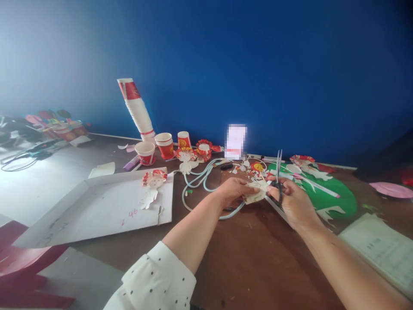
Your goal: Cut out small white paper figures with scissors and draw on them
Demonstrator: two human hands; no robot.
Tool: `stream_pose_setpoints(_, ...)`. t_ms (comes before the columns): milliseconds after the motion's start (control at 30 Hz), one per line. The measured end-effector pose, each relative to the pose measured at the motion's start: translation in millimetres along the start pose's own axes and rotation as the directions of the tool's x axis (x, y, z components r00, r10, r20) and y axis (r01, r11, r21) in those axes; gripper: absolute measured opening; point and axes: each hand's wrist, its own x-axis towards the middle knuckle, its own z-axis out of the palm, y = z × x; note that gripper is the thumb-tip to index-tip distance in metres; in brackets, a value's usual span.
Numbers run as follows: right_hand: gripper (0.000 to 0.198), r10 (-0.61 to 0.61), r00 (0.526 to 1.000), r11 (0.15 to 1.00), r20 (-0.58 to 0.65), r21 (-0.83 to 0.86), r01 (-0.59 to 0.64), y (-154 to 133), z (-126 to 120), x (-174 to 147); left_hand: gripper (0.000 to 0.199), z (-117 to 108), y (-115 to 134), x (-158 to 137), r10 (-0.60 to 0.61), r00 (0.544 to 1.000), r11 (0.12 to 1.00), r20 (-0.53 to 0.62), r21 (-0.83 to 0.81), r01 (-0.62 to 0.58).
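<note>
My left hand (235,192) is closed on a small cream piece of paper (256,193), thumb on top, above the brown table (245,254). My right hand (292,202) grips a pair of scissors (279,172) with dark handles, its blades pointing up and away from the paper. The fingertips of my right hand are close to the right edge of the paper; whether they touch it I cannot tell. Paper scraps (242,167) lie just beyond both hands. A paper cutout figure with a red frilled top (154,183) rests on a white board (106,206) to the left.
A leaning stack of paper cups (139,114) and several red cups (164,145) stand by the blue wall. A pale blue cable (190,191) loops left of my hands. On the right are a green mat (342,196), a pen (322,187) and a notebook (383,245). A bright blurred screen (235,140) stands behind.
</note>
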Motion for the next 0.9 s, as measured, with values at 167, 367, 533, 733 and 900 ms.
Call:
stream_pose_setpoints(167, 0.04, 0.005, 1.0, 1.0, 0.003, -0.012, -0.005, -0.1, -0.5, -0.1, 0.042, -0.5, 1.9, -2.3, -0.012, 1.0, 0.999, -0.004, 0.043, 0.013)
stream_pose_setpoints(367, 0.041, -0.005, 1.0, 1.0, 0.009, -0.008, 0.006, 0.0, -0.7, -0.3, 0.041, -3.6, -0.1, -0.4, -0.006, 1.0, 0.995, 0.007, 0.102, 0.006)
stream_pose_setpoints(533, 0.041, -0.028, 1.0, 0.999, 0.012, -0.035, 0.028, -1.5, 0.1, -1.3, 0.042, -4.7, -0.2, -1.2, -0.011, 1.0, 0.993, 0.01, 0.121, 0.01)
stream_pose_setpoints(733, 0.041, -0.013, 1.0, 1.0, 0.019, -0.012, 0.013, 0.0, -1.0, -0.4, 0.038, -3.7, -0.4, 0.2, 0.004, 1.0, 0.995, 0.012, 0.1, -0.005)
stream_pose_setpoints(900, 0.042, -0.011, 0.999, 1.0, 0.036, -0.009, 0.012, 1.5, -3.0, 0.6, 0.037, -1.8, -1.1, 0.6, 0.032, 0.999, 0.999, 0.028, 0.028, -0.033)
